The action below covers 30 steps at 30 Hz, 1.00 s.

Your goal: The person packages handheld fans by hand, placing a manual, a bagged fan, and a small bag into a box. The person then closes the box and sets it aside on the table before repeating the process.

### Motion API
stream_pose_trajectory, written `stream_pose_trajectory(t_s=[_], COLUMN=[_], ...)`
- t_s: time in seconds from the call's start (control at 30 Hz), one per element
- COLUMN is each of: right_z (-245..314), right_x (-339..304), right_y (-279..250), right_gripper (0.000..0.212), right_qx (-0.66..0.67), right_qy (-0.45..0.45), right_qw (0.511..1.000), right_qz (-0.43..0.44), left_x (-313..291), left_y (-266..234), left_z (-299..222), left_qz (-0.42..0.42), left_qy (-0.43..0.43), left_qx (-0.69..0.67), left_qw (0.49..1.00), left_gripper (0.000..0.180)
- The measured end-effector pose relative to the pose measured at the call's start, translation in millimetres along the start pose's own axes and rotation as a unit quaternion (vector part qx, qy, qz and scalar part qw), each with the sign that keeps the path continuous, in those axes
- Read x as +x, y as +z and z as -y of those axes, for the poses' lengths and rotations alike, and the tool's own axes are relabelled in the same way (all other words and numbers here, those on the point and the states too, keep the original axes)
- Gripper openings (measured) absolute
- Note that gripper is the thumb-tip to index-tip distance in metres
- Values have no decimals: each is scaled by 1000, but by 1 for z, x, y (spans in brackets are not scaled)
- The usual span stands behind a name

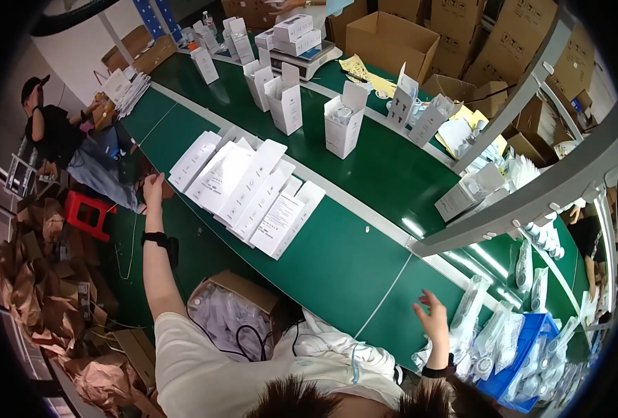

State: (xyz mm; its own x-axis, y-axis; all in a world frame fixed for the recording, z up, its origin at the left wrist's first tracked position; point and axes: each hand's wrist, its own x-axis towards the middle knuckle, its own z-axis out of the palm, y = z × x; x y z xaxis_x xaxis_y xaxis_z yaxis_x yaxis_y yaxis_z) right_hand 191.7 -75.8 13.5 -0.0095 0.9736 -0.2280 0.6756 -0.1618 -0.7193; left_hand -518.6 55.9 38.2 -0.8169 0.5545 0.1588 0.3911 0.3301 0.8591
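My left hand (153, 187) is stretched out at the table's edge, just left of a row of white boxes (215, 167). Its fingers look curled together, and nothing shows in them. Several of these boxes stand close together with flaps up, and printed sheets (278, 217) lie against some of them. My right hand (432, 318) hovers over the near right part of the green table (337, 275), fingers apart and holding nothing. Closest to it are clear plastic bags (470, 306) with white parts inside.
White boxes with raised flaps (343, 125) stand along the green conveyor (385, 181) beyond a metal rail. A blue bin (486, 383) of bagged parts is at right. A grey metal frame (504, 223) arches overhead. One person (65, 132) sits at left near a red stool (89, 214).
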Motion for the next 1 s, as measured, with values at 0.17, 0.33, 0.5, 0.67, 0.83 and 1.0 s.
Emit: stream_pose_trajectory(t_s=[0.17,0.33,0.5,0.67,0.83,1.0], right_z=[115,215,263,247,196,169], right_x=[44,97,141,115,86,68], right_y=[122,175,219,205,170,147], right_gripper=[62,72,81,87,84,72], right_qx=[142,252,249,249,239,296], right_qy=[-118,-131,-122,-25,73,78], right_qw=[964,950,961,967,968,949], right_qz=[192,132,21,42,-7,-71], left_x=[123,109,106,28,-83,-93], left_y=[-3,42,55,92,113,105], left_z=[82,60,73,44,2,25], left_qz=[304,298,401,442,415,364], left_qy=[-254,-195,-51,23,63,173], left_qx=[-185,-91,-29,20,112,193], left_qw=[899,930,914,896,901,895], left_gripper=[54,48,42,41,39,40])
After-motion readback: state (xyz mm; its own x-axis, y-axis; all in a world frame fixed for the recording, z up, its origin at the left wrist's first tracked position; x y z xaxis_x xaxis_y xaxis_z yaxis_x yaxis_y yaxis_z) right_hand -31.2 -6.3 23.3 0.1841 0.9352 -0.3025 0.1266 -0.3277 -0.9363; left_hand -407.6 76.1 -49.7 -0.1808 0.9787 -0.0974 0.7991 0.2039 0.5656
